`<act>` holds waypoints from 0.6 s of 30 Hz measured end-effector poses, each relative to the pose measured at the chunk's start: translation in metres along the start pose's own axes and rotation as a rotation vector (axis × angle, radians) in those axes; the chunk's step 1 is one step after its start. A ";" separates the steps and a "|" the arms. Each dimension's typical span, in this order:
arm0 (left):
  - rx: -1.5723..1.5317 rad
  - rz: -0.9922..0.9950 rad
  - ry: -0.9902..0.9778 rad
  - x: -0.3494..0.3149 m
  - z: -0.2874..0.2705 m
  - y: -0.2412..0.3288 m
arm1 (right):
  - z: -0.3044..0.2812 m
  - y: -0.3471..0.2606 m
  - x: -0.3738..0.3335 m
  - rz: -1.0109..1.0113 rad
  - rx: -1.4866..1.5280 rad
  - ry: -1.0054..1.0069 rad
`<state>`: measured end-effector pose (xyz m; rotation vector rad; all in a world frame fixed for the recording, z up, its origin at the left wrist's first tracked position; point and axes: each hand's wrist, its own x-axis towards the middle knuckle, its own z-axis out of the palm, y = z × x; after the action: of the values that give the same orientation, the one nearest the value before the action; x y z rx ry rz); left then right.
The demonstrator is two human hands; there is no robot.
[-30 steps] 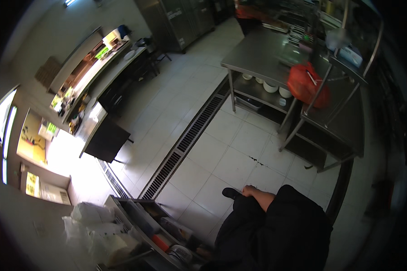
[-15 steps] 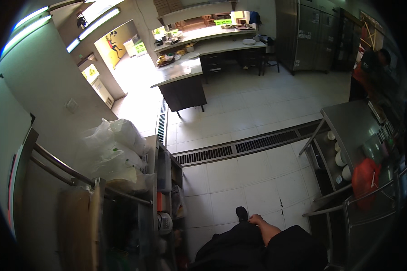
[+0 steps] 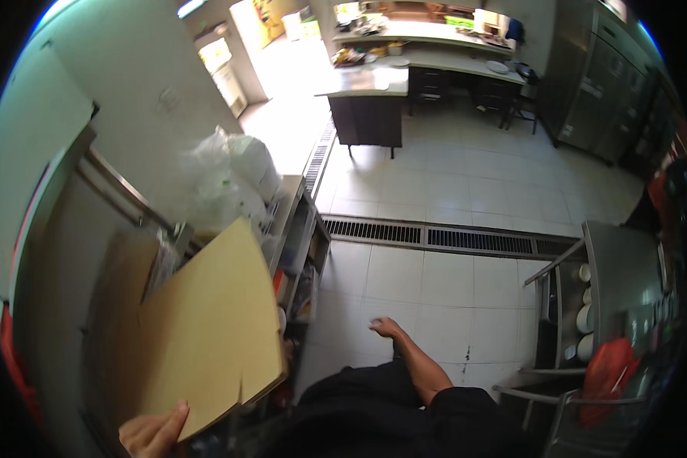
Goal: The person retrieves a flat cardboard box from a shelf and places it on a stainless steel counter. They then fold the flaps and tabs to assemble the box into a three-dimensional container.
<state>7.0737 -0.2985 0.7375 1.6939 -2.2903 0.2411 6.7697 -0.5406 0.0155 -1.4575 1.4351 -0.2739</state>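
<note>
At the lower left, my left hand grips the near corner of a large flat tan sheet that looks like cardboard, thumb on its upper face. The sheet is tilted, with a short slit in its near right edge. My right hand hangs over the white tiled floor in front of my dark clothing, its fingers curled closed. Whether something small is inside them is hidden.
Wrapped white bundles in clear plastic sit on the shelf unit at left. A floor drain grate crosses ahead. At right stands a steel table with a red plastic bag. A person is at far right.
My left hand has come into view holding the tan sheet. My right hand has shifted left and farther out from my body. The view has turned left and down.
</note>
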 end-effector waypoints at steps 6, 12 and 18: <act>-0.004 0.199 -0.175 0.035 0.037 0.017 | -0.038 -0.268 -0.086 -0.488 0.261 -0.438; -0.077 0.369 -0.119 0.031 0.094 0.048 | -0.002 -0.340 -0.199 -0.961 0.247 -0.655; -0.276 0.252 -0.055 0.047 0.153 0.072 | -0.007 -0.332 -0.198 -1.172 0.253 -0.474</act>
<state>6.9733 -0.3650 0.6096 1.2943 -2.4435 -0.0712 6.9136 -0.4576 0.3641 -1.8338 0.0453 -0.7277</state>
